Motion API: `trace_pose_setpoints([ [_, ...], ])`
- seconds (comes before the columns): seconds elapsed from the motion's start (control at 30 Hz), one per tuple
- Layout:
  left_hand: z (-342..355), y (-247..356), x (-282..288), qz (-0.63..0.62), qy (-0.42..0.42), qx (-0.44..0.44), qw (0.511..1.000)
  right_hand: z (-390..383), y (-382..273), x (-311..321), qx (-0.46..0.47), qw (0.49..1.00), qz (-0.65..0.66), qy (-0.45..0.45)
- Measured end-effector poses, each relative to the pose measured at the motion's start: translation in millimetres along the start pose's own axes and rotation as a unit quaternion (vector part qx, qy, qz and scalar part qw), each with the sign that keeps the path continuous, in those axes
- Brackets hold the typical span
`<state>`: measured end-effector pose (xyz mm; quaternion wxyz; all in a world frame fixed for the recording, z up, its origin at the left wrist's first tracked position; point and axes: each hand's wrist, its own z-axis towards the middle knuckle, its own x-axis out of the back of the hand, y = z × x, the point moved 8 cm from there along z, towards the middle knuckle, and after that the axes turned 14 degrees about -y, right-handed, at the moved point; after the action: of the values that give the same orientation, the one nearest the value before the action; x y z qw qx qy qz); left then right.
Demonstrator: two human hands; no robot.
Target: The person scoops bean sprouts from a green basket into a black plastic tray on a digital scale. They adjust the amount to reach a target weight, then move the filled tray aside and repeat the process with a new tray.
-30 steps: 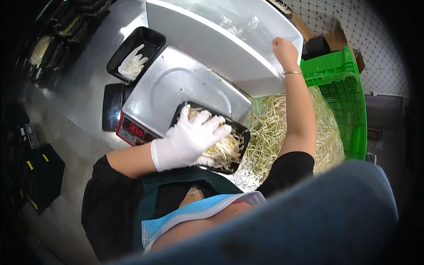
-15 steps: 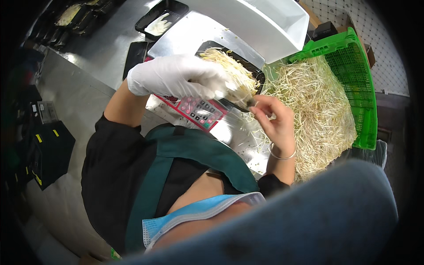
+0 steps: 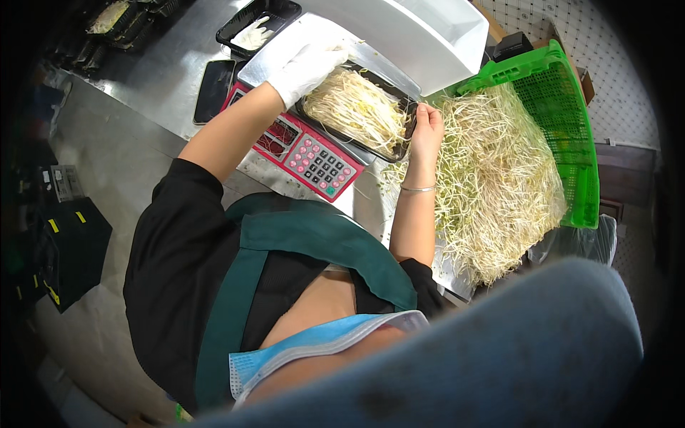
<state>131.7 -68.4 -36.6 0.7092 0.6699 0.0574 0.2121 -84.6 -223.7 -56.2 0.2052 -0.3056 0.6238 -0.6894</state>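
A black plastic tray (image 3: 397, 151) filled with bean sprouts (image 3: 357, 107) is over the metal plate of a red scale (image 3: 314, 160). At the tray's left end my left hand (image 3: 312, 70), in a white glove, grips the rim, its fingertips partly hidden behind the far corner. My right hand (image 3: 428, 125) is bare, with a bracelet at the wrist. Its thumb and fingers pinch the rim at the tray's right end. Just right of that hand lies a big heap of loose sprouts (image 3: 499, 178), spilling from a green crate (image 3: 584, 164).
A white bin (image 3: 428, 43) stands behind the tray. Back left, a black tray (image 3: 285, 13) holds a white glove (image 3: 253, 34), with a dark phone-like slab (image 3: 214, 91) beside the scale. Several packed trays (image 3: 118, 28) are stacked at the far left.
Both hands have parted from above the sprouts to the tray's two ends. The small dark clump in my right fingers is gone from view. The tray's contents and scale keys now show fully.
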Motion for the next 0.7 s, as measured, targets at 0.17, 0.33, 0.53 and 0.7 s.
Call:
trace_pose_setpoints([
  [0.17, -16, -20, -4, -0.266, 0.055, 0.026, 0.962, -11, -2, -18, -0.066, 0.988, 0.119, -0.073],
  [0.33, -7, -27, -4, -0.271, 0.049, 0.037, 0.961, 5, -5, -15, -0.043, 0.99, -0.106, -0.084],
  [0.53, -9, -11, 2, -0.229, 0.065, -0.003, 0.971, -23, -81, -79, 0.12, 0.749, -0.65, -0.038],
  [0.7, -30, 14, 16, 0.08, -0.002, 0.101, 0.992, -17, -70, -72, 0.095, 0.774, -0.624, -0.048],
])
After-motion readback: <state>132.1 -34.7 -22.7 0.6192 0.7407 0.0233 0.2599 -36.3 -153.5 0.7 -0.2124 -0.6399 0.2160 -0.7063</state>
